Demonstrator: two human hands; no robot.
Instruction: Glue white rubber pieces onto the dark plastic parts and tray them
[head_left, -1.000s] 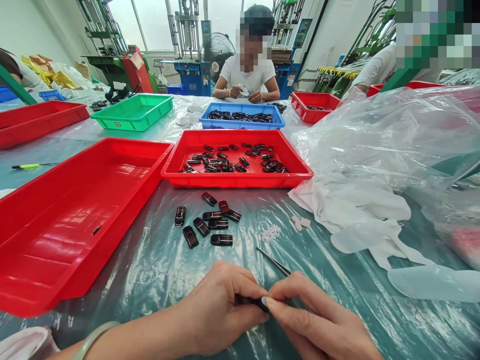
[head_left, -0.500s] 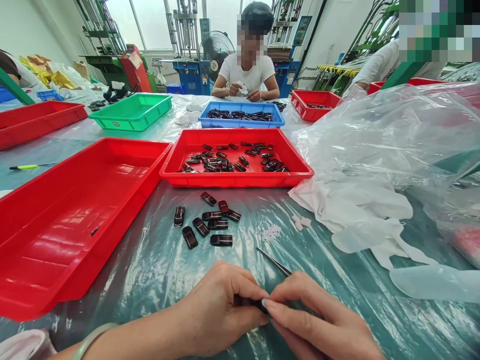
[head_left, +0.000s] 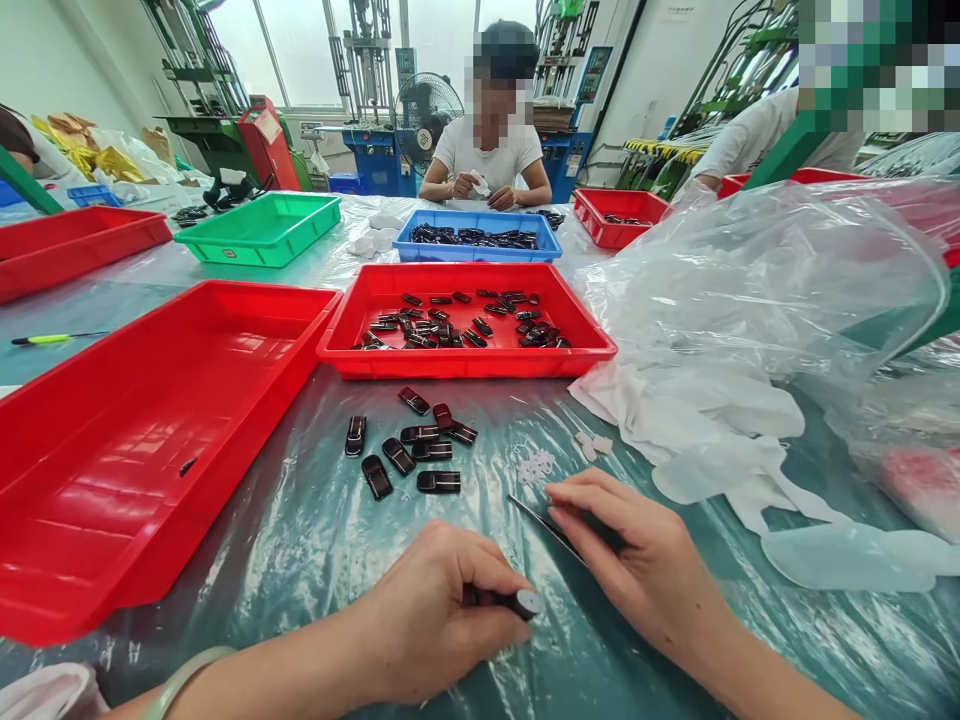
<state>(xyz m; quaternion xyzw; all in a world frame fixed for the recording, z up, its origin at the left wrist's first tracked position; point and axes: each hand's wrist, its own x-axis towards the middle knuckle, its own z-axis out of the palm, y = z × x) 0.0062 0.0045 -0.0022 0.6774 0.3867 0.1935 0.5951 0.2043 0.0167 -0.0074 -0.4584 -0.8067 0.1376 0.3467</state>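
Note:
My left hand [head_left: 442, 610] is closed around a small glossy black piece [head_left: 491, 598], with a pale round end [head_left: 529, 603] sticking out past thumb and forefinger. Most of the piece is hidden by the fingers. My right hand [head_left: 637, 560] hovers to the right, thumb and forefinger slightly apart, nothing visible between them. Beneath it lies a thin pointed metal tool [head_left: 541, 524], its rear covered by the hand. Just beyond the fingertips is a small heap of tiny white pieces [head_left: 534, 466], beside a few pale finger cots or scraps [head_left: 592, 445].
Several loose black pieces [head_left: 439, 482] lie before a red tray [head_left: 465, 365] holding more. A large red tray [head_left: 150, 420] stands left. White gloves [head_left: 750, 450] and clear plastic sheeting [head_left: 750, 290] spread over the right. Across the table sits a person [head_left: 491, 150] behind a blue tray [head_left: 476, 253].
My right hand has left the black piece and moved forward and right, toward the white heap. The piece's pale end now shows in my left hand, which has stayed in place.

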